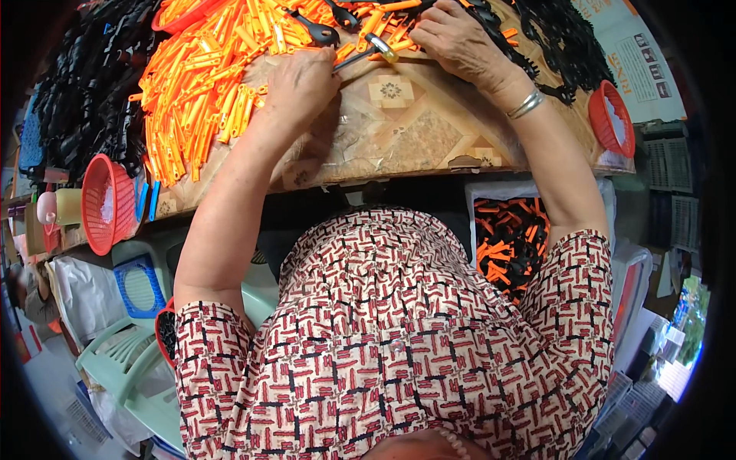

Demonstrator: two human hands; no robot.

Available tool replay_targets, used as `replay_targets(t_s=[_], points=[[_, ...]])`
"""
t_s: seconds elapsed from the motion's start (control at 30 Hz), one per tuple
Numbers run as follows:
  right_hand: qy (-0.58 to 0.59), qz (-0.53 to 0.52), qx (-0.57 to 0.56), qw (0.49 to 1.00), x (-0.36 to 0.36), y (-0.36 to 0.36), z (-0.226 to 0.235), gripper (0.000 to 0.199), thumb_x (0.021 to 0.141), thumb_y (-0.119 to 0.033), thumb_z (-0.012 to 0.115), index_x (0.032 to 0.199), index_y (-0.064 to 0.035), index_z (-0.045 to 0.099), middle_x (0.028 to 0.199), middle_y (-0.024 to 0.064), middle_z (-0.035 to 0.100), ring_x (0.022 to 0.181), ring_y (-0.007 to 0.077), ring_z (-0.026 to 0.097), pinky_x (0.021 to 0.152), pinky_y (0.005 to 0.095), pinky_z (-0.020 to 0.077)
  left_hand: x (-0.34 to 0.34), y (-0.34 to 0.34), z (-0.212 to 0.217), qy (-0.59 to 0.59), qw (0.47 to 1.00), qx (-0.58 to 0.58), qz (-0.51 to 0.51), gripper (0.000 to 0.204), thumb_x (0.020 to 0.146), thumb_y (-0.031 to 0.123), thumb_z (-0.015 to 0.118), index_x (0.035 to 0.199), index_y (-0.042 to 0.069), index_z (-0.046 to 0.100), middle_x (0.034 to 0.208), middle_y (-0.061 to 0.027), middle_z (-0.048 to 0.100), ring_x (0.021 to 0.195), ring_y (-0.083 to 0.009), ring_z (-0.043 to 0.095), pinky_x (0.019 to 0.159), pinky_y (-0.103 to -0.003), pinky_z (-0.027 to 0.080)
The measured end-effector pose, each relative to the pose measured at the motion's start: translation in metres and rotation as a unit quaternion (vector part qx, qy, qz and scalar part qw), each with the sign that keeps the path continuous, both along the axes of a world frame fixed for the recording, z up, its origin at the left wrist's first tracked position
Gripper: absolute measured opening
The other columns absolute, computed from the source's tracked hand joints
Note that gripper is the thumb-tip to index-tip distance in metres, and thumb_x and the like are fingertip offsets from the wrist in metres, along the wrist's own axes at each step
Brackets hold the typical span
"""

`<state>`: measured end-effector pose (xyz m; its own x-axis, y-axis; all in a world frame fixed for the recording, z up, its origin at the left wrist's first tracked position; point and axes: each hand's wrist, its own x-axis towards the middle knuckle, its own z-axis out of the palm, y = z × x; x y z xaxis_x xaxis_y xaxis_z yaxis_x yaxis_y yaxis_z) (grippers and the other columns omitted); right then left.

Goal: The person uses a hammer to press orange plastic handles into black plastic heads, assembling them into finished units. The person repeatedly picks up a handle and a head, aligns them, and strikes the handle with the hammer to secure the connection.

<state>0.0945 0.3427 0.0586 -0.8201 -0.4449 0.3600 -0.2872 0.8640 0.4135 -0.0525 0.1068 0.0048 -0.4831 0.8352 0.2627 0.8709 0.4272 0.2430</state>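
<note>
Head view: nearest to us is the patterned short-sleeved shirt (399, 330) of the person, with both forearms extended over the table (337, 149). Below the table edge, on the right, we find a white-rimmed box (502, 188) containing mixed orange and black parts (498, 257); on the left stands a pale green plastic chair (123, 360). At the table's edge we locate two red perforated baskets, one at the left (98, 234) beside some blue strips (153, 201), one at the right (599, 126); each contains white material. On the patterned table covering, the left hand (303, 80) has its fingers curled and turned away from us, beside a black round-ended part (320, 34); we cannot tell whether it grips anything. A small mallet-like tool (381, 48) with a translucent yellow end lies between the hands, its dark shaft reaching the left fingers. The right hand (464, 46), with a silver-coloured bangle (526, 103) at its wrist, has its fingers bent narrowly over small orange pieces; we cannot determine whether any is held. Farther out, we see the large heap of orange handle-like pieces (199, 92) at left of centre, flanked by black part piles at the left (88, 100) and right (563, 42).
</note>
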Motion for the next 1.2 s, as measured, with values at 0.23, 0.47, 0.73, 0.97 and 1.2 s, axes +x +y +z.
replay_targets(t_s=[0.23,0.47,0.73,0.97,1.2], points=[[-0.108,-0.206,-0.401,0.886,0.100,-0.072,-0.005,0.034,0.095,-0.011,0.063,0.128,-0.0015,0.059,0.082,0.0091,0.068,0.071,0.0187,0.067,0.068,0.0291,0.0529,0.003,-0.014,0.020,-0.198,0.980,-0.003,-0.005,0.023,0.087,0.021,0.069,0.102,0.003,0.068,0.080,-0.0100,0.071,0.069,-0.0181,0.066,0.067,-0.032,0.052],[-0.180,-0.194,-0.885,0.383,0.156,-0.152,-0.060,0.042,0.099,-0.010,0.061,0.139,0.0003,0.051,0.088,0.0105,0.070,0.072,0.0147,0.070,0.066,0.0237,0.0551,0.057,-0.027,0.007,-0.658,0.739,0.129,-0.060,0.024,0.087,0.010,0.073,0.107,0.007,0.059,0.071,0.0035,0.062,0.058,-0.0049,0.058,0.050,-0.018,0.040],[-0.101,-0.223,-0.875,0.418,0.141,-0.174,-0.069,0.038,0.097,-0.005,0.060,0.135,-0.0012,0.056,0.082,0.0087,0.070,0.067,0.0119,0.069,0.059,0.0234,0.0539,0.105,-0.023,0.007,-0.665,0.738,0.095,-0.067,0.022,0.090,0.006,0.069,0.110,0.002,0.060,0.082,-0.0007,0.067,0.062,-0.0059,0.060,0.054,-0.019,0.046],[-0.102,-0.198,-0.898,0.379,0.141,-0.170,-0.070,0.036,0.098,-0.006,0.061,0.133,0.0014,0.057,0.081,0.0099,0.069,0.064,0.0134,0.068,0.057,0.0237,0.0540,0.112,-0.020,0.002,-0.559,0.821,0.067,-0.092,0.020,0.092,0.007,0.068,0.109,0.000,0.060,0.086,-0.0035,0.068,0.071,-0.0080,0.064,0.063,-0.022,0.053],[-0.073,-0.205,-0.902,0.373,0.132,-0.167,-0.077,0.026,0.099,-0.010,0.062,0.123,0.0012,0.062,0.076,0.0073,0.067,0.058,0.0123,0.065,0.050,0.0233,0.0522,0.116,-0.025,-0.004,-0.407,0.900,0.110,-0.113,0.024,0.090,0.010,0.070,0.110,-0.001,0.060,0.078,-0.0093,0.069,0.068,-0.0145,0.065,0.060,-0.030,0.051]])
